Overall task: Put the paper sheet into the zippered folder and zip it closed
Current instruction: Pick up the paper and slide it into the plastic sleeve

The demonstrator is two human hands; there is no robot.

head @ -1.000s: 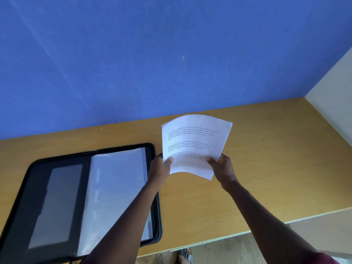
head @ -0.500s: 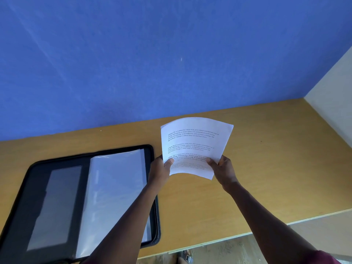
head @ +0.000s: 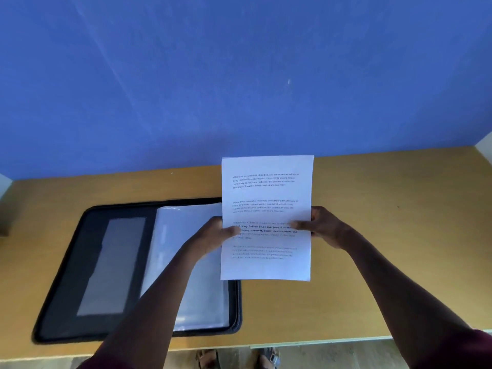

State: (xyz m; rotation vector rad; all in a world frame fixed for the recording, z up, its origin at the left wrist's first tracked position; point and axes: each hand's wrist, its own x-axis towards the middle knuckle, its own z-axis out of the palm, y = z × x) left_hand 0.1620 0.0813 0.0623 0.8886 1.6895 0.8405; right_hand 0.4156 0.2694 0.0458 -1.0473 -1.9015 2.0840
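A white paper sheet (head: 267,198) with printed paragraphs is held upright and flat in the air above the table. My left hand (head: 213,235) pinches its left edge and my right hand (head: 323,226) pinches its right edge, thumbs on the front. A black zippered folder (head: 117,265) lies open on the table to the left, with clear plastic sleeves (head: 186,262) on its right half and a grey pocket on its left half. The sheet's left edge overlaps the folder's right side in the view.
The wooden table (head: 372,275) runs along a blue wall (head: 239,75). Its front edge is near the bottom of the view, with sandalled feet (head: 269,356) on the floor below. A pale side wall shows at the far right.
The sheet has straightened from a curled, tilted hold to flat and upright, and shifted a little left over the folder's right edge. The view has turned so the folder lies more central.
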